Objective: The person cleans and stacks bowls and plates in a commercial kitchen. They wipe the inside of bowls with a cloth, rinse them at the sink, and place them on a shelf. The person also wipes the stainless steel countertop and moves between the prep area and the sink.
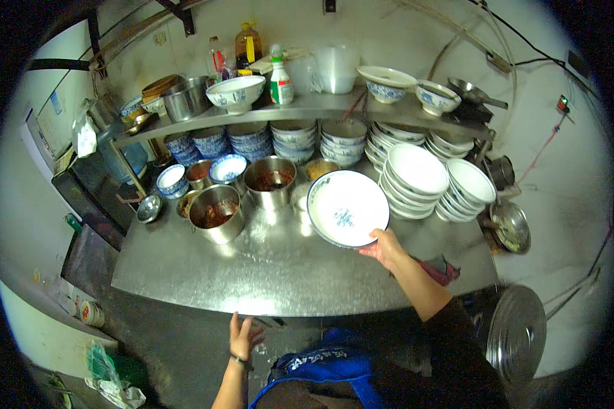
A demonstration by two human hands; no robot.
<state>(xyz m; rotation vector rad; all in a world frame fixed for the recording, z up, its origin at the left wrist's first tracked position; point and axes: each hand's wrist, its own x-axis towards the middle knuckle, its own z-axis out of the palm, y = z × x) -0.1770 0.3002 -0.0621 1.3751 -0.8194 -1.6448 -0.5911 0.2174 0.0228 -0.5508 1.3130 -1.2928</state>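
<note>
My right hand grips the near rim of a white bowl with a dark blue rim and a blue mark inside. The bowl is held over the steel table, tilted so its inside shows. Just left of the tall stack of white bowls is the held bowl. Nothing is in my left hand, which hangs in front of the table's near edge with its fingers apart. On the table's left side stand a steel pot of reddish-brown food and a second steel pot behind it.
A steel shelf above the table's back carries bowls, bottles and a pan. Stacked blue-patterned bowls line the space beneath it. A dark red cloth lies on the table at right. A round metal lid stands at lower right.
</note>
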